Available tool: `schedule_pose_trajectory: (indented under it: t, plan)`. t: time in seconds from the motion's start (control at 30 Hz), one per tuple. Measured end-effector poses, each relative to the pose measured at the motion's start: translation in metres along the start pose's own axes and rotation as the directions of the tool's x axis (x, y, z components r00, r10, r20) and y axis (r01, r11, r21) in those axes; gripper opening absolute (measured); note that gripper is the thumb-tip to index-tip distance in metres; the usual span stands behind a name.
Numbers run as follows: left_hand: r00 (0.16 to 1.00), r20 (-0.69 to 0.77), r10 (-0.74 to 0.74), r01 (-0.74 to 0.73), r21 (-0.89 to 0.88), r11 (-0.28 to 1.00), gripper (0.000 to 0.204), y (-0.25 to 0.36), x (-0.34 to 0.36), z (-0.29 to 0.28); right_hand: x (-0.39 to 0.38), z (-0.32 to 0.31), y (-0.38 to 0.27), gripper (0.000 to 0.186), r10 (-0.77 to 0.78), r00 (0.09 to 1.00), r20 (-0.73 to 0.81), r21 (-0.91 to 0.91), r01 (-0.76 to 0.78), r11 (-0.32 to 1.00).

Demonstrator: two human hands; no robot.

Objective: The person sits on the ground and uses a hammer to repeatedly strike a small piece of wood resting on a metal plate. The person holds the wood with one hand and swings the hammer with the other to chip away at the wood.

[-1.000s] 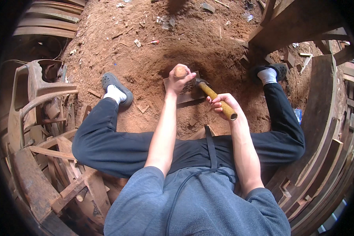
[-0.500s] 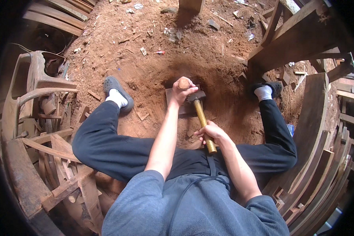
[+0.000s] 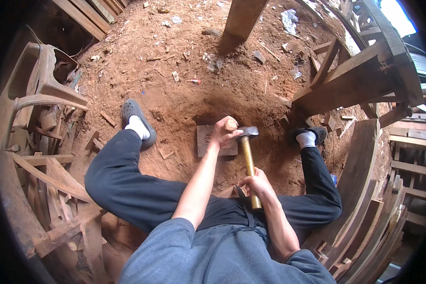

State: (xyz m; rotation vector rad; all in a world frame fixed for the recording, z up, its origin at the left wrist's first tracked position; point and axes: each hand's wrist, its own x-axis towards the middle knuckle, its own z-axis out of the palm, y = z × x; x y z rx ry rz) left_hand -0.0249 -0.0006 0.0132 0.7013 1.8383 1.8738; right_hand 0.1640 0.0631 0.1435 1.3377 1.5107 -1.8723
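Observation:
My left hand point(image 3: 219, 136) is closed around an upright tool with a round wooden end point(image 3: 230, 124); its lower part is hidden, so its kind does not show. My right hand point(image 3: 259, 184) grips a hammer point(image 3: 249, 158) low on its yellowish handle. The hammer's dark metal head point(image 3: 250, 132) is right beside the wooden end, near my left fingers; whether they touch I cannot tell. Beneath my left hand a flat square wooden board point(image 3: 205, 147) lies on the ground, with a faint radiating pattern on its surface.
Sawdust and scraps cover the ground point(image 3: 175, 104). A worn chair point(image 3: 42, 90) and wood offcuts stand at the left. Long planks point(image 3: 355, 175) lean at the right, below a timber frame point(image 3: 350, 80). A wooden post point(image 3: 244, 19) rises ahead. My legs are spread around the board.
The view has shifted, so the scene sits lower. My left hand and its tool have moved right over the board, uncovering more of it. The hammer head has moved right too.

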Motion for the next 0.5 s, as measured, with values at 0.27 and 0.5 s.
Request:
schedule_pose_trajectory:
  t: [0.27, 0.5]
  plan:
    - [0.996, 0.078, -0.045, 0.042, 0.036, 0.998, 0.037, 0.001, 0.003, 0.001, -0.048, -0.018, -0.030, 0.026, -0.536, 0.816, -0.217, -0.395, 0.429, 0.812]
    - [1.000, 0.015, 0.019, -0.020, 0.021, 1.000, 0.031, -0.002, -0.002, 0.006, -0.028, 0.001, -0.010, 0.033, -0.529, 0.827, -0.189, -0.702, 0.264, 0.662]
